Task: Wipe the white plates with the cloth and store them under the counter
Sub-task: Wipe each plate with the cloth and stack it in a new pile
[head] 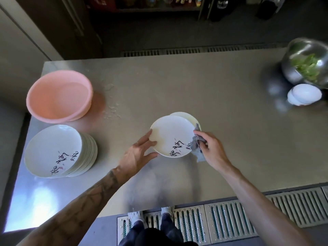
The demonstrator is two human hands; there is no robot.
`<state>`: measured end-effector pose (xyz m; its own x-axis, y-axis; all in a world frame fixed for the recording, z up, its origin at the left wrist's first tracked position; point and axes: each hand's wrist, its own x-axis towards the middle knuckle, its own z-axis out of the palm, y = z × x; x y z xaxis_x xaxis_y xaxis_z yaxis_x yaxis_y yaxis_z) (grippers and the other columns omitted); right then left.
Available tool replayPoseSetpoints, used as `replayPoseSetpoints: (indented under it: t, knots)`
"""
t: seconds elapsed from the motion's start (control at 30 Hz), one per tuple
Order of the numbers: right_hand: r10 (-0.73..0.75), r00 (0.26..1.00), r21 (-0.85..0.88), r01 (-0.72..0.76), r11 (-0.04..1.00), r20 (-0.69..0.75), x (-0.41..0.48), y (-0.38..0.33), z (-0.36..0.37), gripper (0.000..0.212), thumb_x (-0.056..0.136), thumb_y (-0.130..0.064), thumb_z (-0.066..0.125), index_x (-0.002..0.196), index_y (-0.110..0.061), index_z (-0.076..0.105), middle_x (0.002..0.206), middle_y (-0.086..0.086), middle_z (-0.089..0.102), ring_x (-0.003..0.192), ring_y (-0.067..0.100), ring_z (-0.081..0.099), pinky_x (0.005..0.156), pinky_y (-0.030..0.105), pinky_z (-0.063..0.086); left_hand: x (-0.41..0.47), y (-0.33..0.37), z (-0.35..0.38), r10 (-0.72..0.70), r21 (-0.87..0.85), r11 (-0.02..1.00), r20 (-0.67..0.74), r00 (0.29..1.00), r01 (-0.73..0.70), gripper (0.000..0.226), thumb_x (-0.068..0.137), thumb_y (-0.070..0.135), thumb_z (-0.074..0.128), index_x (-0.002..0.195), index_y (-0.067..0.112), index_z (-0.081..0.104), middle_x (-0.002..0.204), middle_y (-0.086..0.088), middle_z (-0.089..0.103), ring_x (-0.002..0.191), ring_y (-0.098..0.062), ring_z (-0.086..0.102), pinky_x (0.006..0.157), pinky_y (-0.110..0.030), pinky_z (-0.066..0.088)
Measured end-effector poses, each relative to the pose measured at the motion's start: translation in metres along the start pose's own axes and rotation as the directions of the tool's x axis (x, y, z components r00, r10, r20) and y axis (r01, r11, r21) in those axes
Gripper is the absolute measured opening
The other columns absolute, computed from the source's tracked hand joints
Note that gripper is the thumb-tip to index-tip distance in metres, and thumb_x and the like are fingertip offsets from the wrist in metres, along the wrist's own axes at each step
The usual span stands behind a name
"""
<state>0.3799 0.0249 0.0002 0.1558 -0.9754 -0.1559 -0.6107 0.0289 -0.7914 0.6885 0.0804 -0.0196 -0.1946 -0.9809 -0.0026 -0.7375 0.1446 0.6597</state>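
Pink basin (58, 96), steel bowl (289, 70) of greens (307, 67)

1. Both bare forearms are being held out forward.
2. The left hand (140, 150) is being pinched on the plate (172, 135) rim.
3. The right hand (209, 148) is being curled round the cloth (196, 148).

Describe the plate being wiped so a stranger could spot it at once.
On the grey counter, look near the middle. The plate there is held at its left rim by the left hand, while the right hand holds a grey cloth to its right rim. Unlike the stack at far left and the plate behind it, it alone is in hand.
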Motion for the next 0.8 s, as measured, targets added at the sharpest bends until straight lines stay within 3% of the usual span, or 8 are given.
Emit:
replayPoseSetpoints:
  t: [0.07,0.13,0.27,0.37,0.5,0.6,0.67,0.8]
  knots:
    - [0.005,1.000,-0.030,-0.005,1.000,-0.002,0.006,0.009,-0.002,0.047,0.096,0.010,0.051,0.131,-0.016,0.068,0.111,-0.015,0.059,0.104,-0.012,0.057,0.095,0.012,0.043,0.010,-0.001,0.009,0.014,-0.030,0.999,0.008,1.000,-0.014,0.044,0.085,0.043,0.079,0.120,0.018,0.071,0.162,0.005,0.035,0.118,-0.007,0.060,0.085,-0.030,0.055]
    - [0.024,1.000,-0.052,-0.024,0.998,0.003,0.013,0.016,-0.003,0.045,0.097,0.008,0.052,0.131,-0.017,0.068,0.113,-0.011,0.060,0.103,-0.008,0.058,0.092,0.005,0.039,0.020,-0.003,0.016,-0.018,-0.078,0.997,0.035,0.999,0.021,0.050,0.083,0.051,0.076,0.120,0.018,0.071,0.161,0.009,0.034,0.124,-0.007,0.058,0.090,-0.029,0.054]
    - [0.071,0.997,-0.105,-0.066,0.992,0.041,0.029,0.031,-0.001,0.043,0.097,0.003,0.053,0.133,-0.017,0.067,0.118,-0.003,0.060,0.108,0.010,0.058,0.092,0.011,0.037,0.044,-0.008,0.030,-0.086,-0.127,0.988,0.053,0.995,0.092,0.064,0.078,0.070,0.065,0.117,0.019,0.072,0.161,0.009,0.036,0.127,-0.005,0.055,0.092,-0.020,0.045]
    - [0.141,0.989,-0.142,-0.132,0.981,0.053,0.040,0.042,0.004,0.043,0.097,0.000,0.054,0.134,-0.017,0.067,0.122,0.003,0.064,0.109,0.013,0.058,0.091,0.012,0.034,0.064,-0.008,0.040,-0.100,-0.167,0.980,0.065,0.993,0.109,0.054,0.078,0.058,0.075,0.111,0.016,0.072,0.159,0.008,0.036,0.123,0.005,0.052,0.090,-0.014,0.040]
    - [0.241,0.970,-0.090,-0.238,0.967,0.026,0.049,0.053,0.013,0.042,0.096,0.000,0.054,0.133,-0.015,0.068,0.129,0.008,0.068,0.119,0.021,0.062,0.092,0.010,0.034,0.079,-0.014,0.056,-0.136,-0.183,0.971,0.100,0.986,0.152,0.037,0.081,0.034,0.085,0.109,0.014,0.071,0.161,0.006,0.034,0.125,0.005,0.047,0.090,-0.010,0.035]
    - [0.258,0.965,-0.135,-0.250,0.959,0.042,0.052,0.058,0.013,0.043,0.096,-0.002,0.053,0.134,-0.017,0.068,0.126,0.010,0.068,0.117,0.022,0.062,0.089,0.011,0.034,0.082,-0.017,0.067,-0.094,-0.196,0.974,0.107,0.990,0.114,0.036,0.085,0.029,0.083,0.114,0.012,0.068,0.160,0.003,0.032,0.134,-0.011,0.048,0.091,0.002,0.029]
    - [0.255,0.966,-0.161,-0.244,0.956,0.051,0.054,0.058,0.010,0.043,0.097,-0.002,0.053,0.134,-0.017,0.067,0.125,0.011,0.067,0.117,0.024,0.062,0.089,0.014,0.034,0.082,-0.018,0.072,-0.069,-0.176,0.980,0.119,0.991,0.089,0.041,0.086,0.039,0.078,0.116,0.014,0.066,0.163,-0.003,0.031,0.136,-0.023,0.051,0.093,-0.007,0.034]
    - [0.257,0.964,-0.197,-0.239,0.951,0.070,0.054,0.057,0.007,0.041,0.097,-0.003,0.053,0.134,-0.015,0.067,0.124,0.013,0.067,0.114,0.027,0.062,0.086,0.019,0.037,0.080,-0.017,0.078,-0.051,-0.114,0.991,0.122,0.991,0.065,0.051,0.086,0.058,0.058,0.119,0.018,0.061,0.166,-0.002,0.027,0.127,-0.027,0.057,0.097,-0.036,0.049]
